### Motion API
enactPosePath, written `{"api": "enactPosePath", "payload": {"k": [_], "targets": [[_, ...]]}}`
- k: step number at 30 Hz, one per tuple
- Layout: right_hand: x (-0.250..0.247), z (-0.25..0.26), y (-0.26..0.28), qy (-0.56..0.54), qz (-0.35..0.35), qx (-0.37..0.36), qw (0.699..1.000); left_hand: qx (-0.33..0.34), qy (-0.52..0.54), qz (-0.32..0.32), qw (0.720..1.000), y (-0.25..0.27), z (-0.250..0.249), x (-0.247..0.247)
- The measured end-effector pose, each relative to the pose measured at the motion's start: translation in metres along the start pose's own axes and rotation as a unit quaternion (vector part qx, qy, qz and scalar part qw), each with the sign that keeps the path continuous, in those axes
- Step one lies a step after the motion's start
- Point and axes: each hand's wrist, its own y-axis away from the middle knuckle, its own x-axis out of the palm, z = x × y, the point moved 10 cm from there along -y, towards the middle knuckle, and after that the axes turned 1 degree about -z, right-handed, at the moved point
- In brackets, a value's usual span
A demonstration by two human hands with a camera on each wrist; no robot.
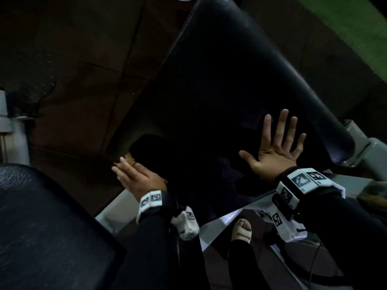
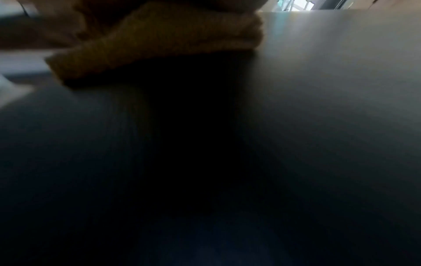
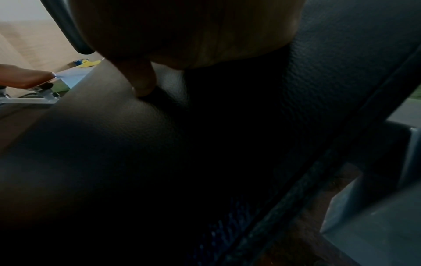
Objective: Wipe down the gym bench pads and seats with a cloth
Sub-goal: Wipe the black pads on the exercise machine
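A long black padded bench pad (image 1: 219,80) slants across the head view. My left hand (image 1: 134,174) lies at the pad's lower left edge, with fairly straight fingers pressing a mustard-coloured cloth (image 1: 130,161) onto it. The left wrist view shows the cloth (image 2: 159,41) folded and bunched against the dark pad (image 2: 318,90). My right hand (image 1: 274,143) rests flat on the pad near its right side with fingers spread and holds nothing. In the right wrist view, the right palm (image 3: 193,32) and thumb touch the textured pad (image 3: 114,144).
A second black pad (image 1: 41,216) sits at lower left. Grey metal frame parts (image 1: 366,151) stand at the right. Dark brown floor tiles (image 1: 73,59) lie behind, and green turf (image 1: 356,28) is at top right. My sandalled foot (image 1: 243,231) stands below the bench.
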Motion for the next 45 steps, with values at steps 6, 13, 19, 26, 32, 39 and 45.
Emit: {"api": "enactPosePath", "payload": {"k": [6,13,19,26,32,39,45], "targets": [[0.0,-0.001,-0.001,0.001,-0.007,-0.002,1.0,0.087,-0.045,0.101,0.99,0.042,-0.029,0.029],[-0.005,-0.003,0.001,-0.008,-0.009,0.021,1.0,0.106,-0.04,0.057,0.992,-0.036,-0.032,0.017],[-0.089,0.019,-0.025,-0.066,-0.204,0.045,0.976,0.09,-0.039,0.069,0.993,-0.064,-0.043,0.012],[-0.082,0.026,-0.097,-0.097,-0.074,0.122,0.985,0.189,0.024,0.069,0.979,-0.067,-0.125,0.019],[-0.079,0.024,-0.1,-0.104,-0.073,0.115,0.985,0.24,0.099,0.173,0.95,-0.063,-0.224,0.059],[-0.058,0.023,-0.108,-0.112,0.044,0.117,0.986,0.199,0.033,0.184,0.962,-0.078,-0.244,0.063],[-0.057,0.021,-0.109,-0.128,0.029,0.129,0.983,0.252,0.048,0.221,0.941,-0.083,-0.297,0.073]]}}
